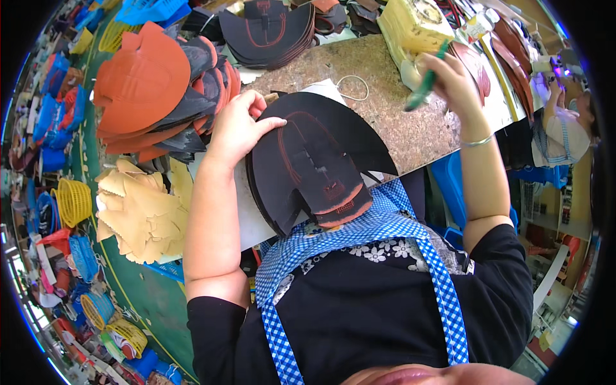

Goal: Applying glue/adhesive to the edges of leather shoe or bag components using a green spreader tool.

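Observation:
My left hand [244, 124] rests at the upper left edge of a stack of black leather shoe-upper pieces [308, 149]. Its thumb presses on the top piece; the other fingers curl at the edge. Red stitch lines curve across that piece, and its near tab has a raw orange-pink edge. The pieces lie at the table's near edge, reaching over the blue checked apron [346, 226]. Raised to the right, my right hand [447, 79] grips a slim green tool [426, 84]. The tool is blurred, so its exact kind cannot be told. It is beside a cut yellowish plastic container [414, 29].
Orange and black cut pieces [144, 82] are piled at the left, above tan zigzag-edged scraps [139, 211]. More black uppers [269, 36] stand stacked at the back. A pale loop [353, 88] lies on the worn board [370, 62]. Another person [563, 125] is at the far right.

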A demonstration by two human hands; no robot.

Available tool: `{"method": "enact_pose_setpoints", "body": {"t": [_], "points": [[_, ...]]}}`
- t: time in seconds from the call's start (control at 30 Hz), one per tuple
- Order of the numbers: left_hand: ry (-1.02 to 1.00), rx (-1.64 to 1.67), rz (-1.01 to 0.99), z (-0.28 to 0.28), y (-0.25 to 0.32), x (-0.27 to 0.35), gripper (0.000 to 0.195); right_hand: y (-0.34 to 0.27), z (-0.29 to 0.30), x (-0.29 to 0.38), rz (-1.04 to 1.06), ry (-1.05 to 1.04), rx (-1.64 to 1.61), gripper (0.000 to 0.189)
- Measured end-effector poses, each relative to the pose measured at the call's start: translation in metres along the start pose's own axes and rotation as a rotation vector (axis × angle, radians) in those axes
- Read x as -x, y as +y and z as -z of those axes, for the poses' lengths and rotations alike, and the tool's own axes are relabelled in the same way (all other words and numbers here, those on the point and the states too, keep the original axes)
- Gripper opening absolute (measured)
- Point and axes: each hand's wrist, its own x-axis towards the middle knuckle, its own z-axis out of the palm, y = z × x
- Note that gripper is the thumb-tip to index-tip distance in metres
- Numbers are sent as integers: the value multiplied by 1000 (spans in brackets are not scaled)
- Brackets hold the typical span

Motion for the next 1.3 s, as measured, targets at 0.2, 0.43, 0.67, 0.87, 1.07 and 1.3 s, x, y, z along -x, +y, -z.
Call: {"method": "enact_pose_setpoints", "body": {"t": [0.2,0.43,0.67,0.87,1.07,1.3], "points": [[-64,163,-22,-3,-16,-6,35,-18,-103,15,406,-411,278,16],[-85,283,-54,-5,-24,-8,31,-48,-88,25,70,-455,246,30],[-125,384,-98,-15,-24,-12,26,-30,-195,94,813,-392,250,24],[-79,282,-110,-13,-25,-7,26,-42,-146,87,319,-450,182,19],[-84,123,-71,-2,-11,-4,27,-37,-136,78,367,-168,528,20],[81,543,-181,26,7,21,21,-12,-97,76,632,-356,161,18]]}}
